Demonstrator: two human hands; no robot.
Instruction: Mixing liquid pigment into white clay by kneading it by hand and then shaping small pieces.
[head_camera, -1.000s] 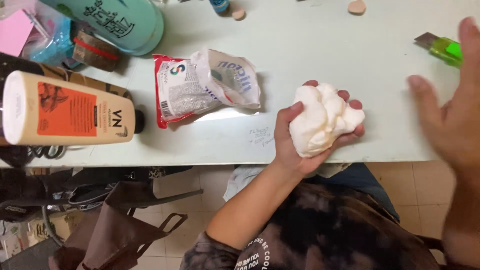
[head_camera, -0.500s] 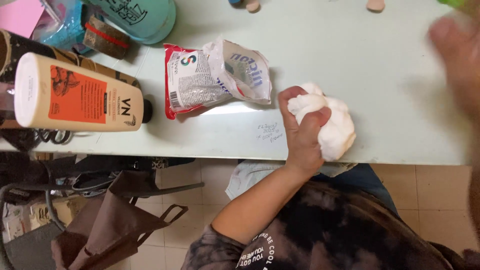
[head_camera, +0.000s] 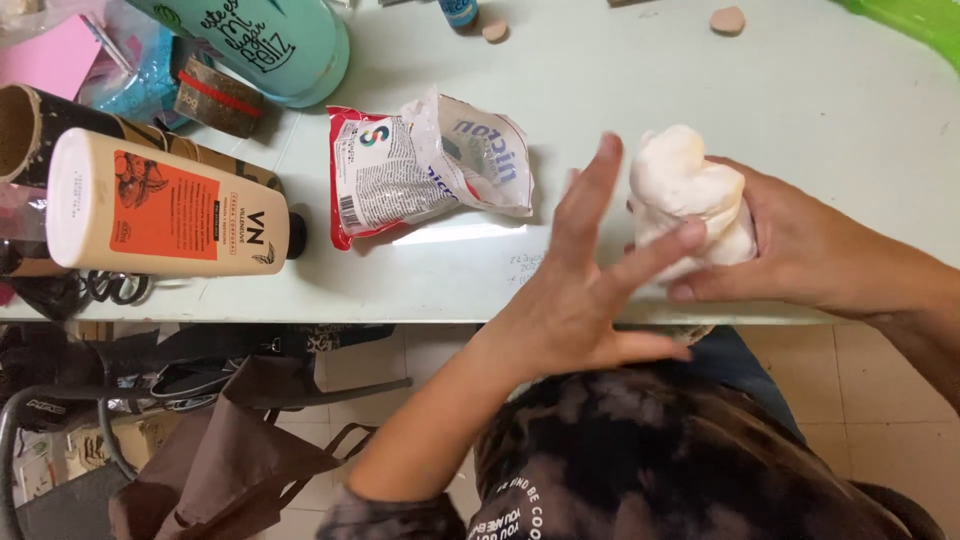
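At the centre right of the frame, the right hand (head_camera: 800, 250) grasps a white lump of dough (head_camera: 685, 195) above the pale green table (head_camera: 800, 110); the left hand (head_camera: 585, 300) is spread flat, fingertips touching the lump; a crumpled packet (head_camera: 430, 165) lies left of it.

Pale green table (head_camera: 600, 90), crumpled red-and-white packet (head_camera: 425, 165), cream lotion bottle (head_camera: 165, 205) lying sideways, teal bottle (head_camera: 265, 40), scissors (head_camera: 105, 288), brown bag (head_camera: 235, 455)
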